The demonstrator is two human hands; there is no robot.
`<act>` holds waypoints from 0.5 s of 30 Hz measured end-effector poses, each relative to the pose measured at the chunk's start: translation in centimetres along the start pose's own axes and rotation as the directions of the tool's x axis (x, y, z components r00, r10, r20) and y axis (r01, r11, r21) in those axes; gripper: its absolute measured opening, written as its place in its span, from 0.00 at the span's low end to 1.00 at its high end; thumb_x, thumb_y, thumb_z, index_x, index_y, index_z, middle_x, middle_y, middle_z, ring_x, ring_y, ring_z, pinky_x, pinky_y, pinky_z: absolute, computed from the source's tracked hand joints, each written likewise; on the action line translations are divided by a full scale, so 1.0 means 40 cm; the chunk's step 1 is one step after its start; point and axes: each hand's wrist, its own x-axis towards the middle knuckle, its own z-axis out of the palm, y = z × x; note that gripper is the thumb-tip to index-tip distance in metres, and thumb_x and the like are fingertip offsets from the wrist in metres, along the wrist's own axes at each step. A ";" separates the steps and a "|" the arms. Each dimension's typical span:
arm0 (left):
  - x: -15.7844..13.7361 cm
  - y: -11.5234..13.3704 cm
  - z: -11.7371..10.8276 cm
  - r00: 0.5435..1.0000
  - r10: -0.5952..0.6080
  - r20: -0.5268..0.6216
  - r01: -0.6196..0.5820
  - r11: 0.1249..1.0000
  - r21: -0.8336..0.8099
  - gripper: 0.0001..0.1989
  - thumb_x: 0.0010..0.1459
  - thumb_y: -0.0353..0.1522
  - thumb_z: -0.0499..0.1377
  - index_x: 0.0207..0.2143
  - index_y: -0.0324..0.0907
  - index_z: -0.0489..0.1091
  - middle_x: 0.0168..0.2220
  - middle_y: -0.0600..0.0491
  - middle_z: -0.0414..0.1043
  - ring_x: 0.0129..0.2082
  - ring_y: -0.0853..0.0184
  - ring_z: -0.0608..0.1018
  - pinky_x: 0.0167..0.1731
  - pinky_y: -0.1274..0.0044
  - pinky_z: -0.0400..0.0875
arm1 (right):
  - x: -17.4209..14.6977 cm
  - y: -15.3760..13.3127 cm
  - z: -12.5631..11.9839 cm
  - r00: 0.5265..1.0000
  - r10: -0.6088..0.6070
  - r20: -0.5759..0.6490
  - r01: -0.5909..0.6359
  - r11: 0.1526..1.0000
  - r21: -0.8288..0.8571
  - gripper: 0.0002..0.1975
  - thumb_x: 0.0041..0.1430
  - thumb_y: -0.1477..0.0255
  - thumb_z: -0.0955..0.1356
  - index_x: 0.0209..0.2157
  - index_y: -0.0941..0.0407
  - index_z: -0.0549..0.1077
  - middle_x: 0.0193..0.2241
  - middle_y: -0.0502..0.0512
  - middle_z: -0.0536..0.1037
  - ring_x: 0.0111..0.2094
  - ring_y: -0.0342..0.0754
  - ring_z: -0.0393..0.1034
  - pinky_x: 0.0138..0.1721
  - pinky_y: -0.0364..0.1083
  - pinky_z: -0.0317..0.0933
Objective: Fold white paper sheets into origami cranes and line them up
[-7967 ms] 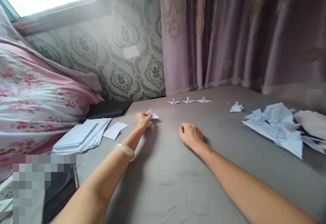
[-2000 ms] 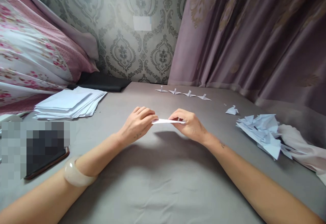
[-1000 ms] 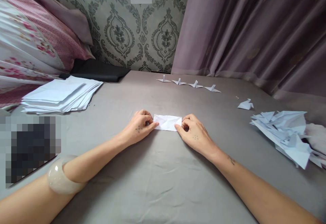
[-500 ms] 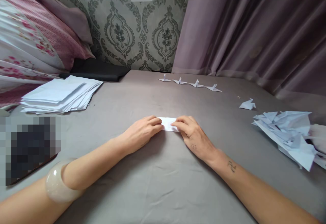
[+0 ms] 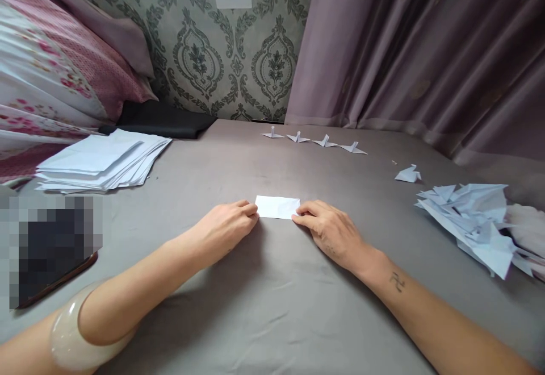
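A small white paper [image 5: 277, 207], folded to a rectangle, lies on the grey cloth-covered surface [image 5: 272, 284] in front of me. At its left end my left hand [image 5: 232, 224] is closed, fingertips pinching the edge. My right hand [image 5: 330, 228] pinches the right end between thumb and fingers. Most of the paper shows between the two hands. Farther back stand several folded paper birds [image 5: 298, 137] in a row. Another folded paper bird [image 5: 409, 174] sits apart on the right.
To the left is a stack of white paper sheets [image 5: 93, 159], with a black folded cloth [image 5: 162, 119] behind it. A dark, pixelated object [image 5: 55, 255] lies nearer on the left. On the right is a heap of folded papers [image 5: 472, 216]. Purple curtains [image 5: 366, 45] hang behind.
Both hands have slid outward to the paper's ends, the left one most clearly, so more of the paper shows between them. The view has shifted slightly.
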 end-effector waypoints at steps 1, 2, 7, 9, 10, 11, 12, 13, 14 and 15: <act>-0.001 0.000 -0.004 0.999 0.006 0.047 -0.008 0.999 0.038 0.12 0.51 0.20 0.49 0.32 0.40 0.69 0.34 0.47 0.70 0.34 0.62 0.72 0.28 0.76 0.63 | -0.002 0.003 -0.003 1.000 0.006 0.004 -0.006 1.000 0.000 0.17 0.61 0.79 0.60 0.40 0.49 0.77 0.39 0.53 0.77 0.38 0.47 0.68 0.32 0.44 0.58; -0.001 0.000 -0.007 0.996 0.009 0.089 -0.017 0.997 0.082 0.13 0.51 0.20 0.48 0.32 0.40 0.69 0.34 0.47 0.70 0.34 0.61 0.72 0.27 0.75 0.62 | -0.005 0.005 -0.006 1.000 0.013 0.009 -0.013 1.000 0.002 0.17 0.61 0.80 0.60 0.39 0.49 0.77 0.39 0.53 0.77 0.38 0.47 0.68 0.32 0.44 0.58; 0.009 -0.001 -0.007 0.995 -0.058 0.077 0.045 0.985 0.168 0.12 0.52 0.23 0.48 0.29 0.41 0.70 0.34 0.48 0.71 0.34 0.61 0.73 0.25 0.75 0.60 | -0.010 0.014 -0.001 0.998 0.045 -0.037 -0.042 0.997 0.067 0.16 0.58 0.81 0.60 0.34 0.52 0.78 0.39 0.53 0.78 0.38 0.47 0.70 0.31 0.44 0.58; 0.015 -0.002 -0.004 0.992 -0.121 0.023 0.116 0.982 0.146 0.11 0.52 0.26 0.49 0.30 0.41 0.71 0.33 0.49 0.71 0.31 0.62 0.73 0.24 0.75 0.60 | -0.008 0.016 0.009 0.989 0.095 -0.113 -0.078 0.986 0.150 0.16 0.55 0.83 0.61 0.31 0.53 0.77 0.37 0.52 0.78 0.37 0.46 0.70 0.33 0.43 0.58; 0.018 -0.002 -0.002 0.988 -0.157 -0.013 0.157 0.980 0.125 0.11 0.52 0.27 0.50 0.32 0.42 0.71 0.33 0.50 0.71 0.29 0.64 0.73 0.23 0.76 0.60 | -0.005 0.017 0.014 0.979 0.138 -0.152 -0.106 0.973 0.204 0.16 0.54 0.83 0.61 0.29 0.54 0.77 0.36 0.51 0.78 0.36 0.45 0.70 0.33 0.43 0.58; 0.022 0.000 -0.001 0.981 -0.186 -0.054 0.190 0.977 0.100 0.10 0.53 0.28 0.50 0.34 0.42 0.70 0.34 0.50 0.71 0.29 0.65 0.72 0.23 0.76 0.60 | -0.003 0.018 0.019 0.964 0.189 -0.186 -0.137 0.956 0.259 0.16 0.53 0.83 0.60 0.28 0.54 0.76 0.34 0.50 0.78 0.35 0.44 0.70 0.33 0.42 0.58; 0.026 0.002 0.001 0.976 -0.196 -0.097 0.204 0.976 0.074 0.11 0.54 0.30 0.50 0.37 0.42 0.70 0.36 0.49 0.71 0.30 0.65 0.72 0.24 0.76 0.62 | 0.000 0.020 0.023 0.948 0.238 -0.211 -0.166 0.936 0.311 0.15 0.52 0.83 0.60 0.27 0.54 0.75 0.32 0.50 0.78 0.33 0.43 0.69 0.33 0.42 0.58; 0.031 0.004 0.002 0.973 -0.182 -0.139 0.190 0.980 0.050 0.11 0.55 0.31 0.51 0.40 0.42 0.69 0.39 0.49 0.70 0.32 0.64 0.73 0.26 0.76 0.64 | 0.003 0.022 0.026 0.932 0.282 -0.227 -0.191 0.916 0.354 0.14 0.52 0.83 0.60 0.27 0.55 0.75 0.31 0.50 0.78 0.30 0.43 0.68 0.32 0.42 0.58; 0.038 0.007 0.004 0.974 -0.144 -0.173 0.152 0.988 0.032 0.13 0.56 0.32 0.51 0.42 0.42 0.68 0.41 0.48 0.69 0.36 0.62 0.73 0.30 0.75 0.66 | 0.005 0.024 0.028 0.918 0.319 -0.237 -0.212 0.897 0.388 0.14 0.51 0.82 0.60 0.27 0.55 0.75 0.30 0.49 0.77 0.28 0.42 0.67 0.31 0.42 0.58; 0.046 0.010 0.007 0.978 -0.090 -0.190 0.096 0.995 0.020 0.14 0.57 0.33 0.52 0.45 0.42 0.67 0.44 0.47 0.69 0.40 0.61 0.72 0.34 0.73 0.67 | 0.007 0.026 0.029 0.906 0.347 -0.242 -0.227 0.881 0.415 0.13 0.51 0.81 0.60 0.27 0.55 0.74 0.29 0.49 0.77 0.26 0.42 0.66 0.30 0.42 0.58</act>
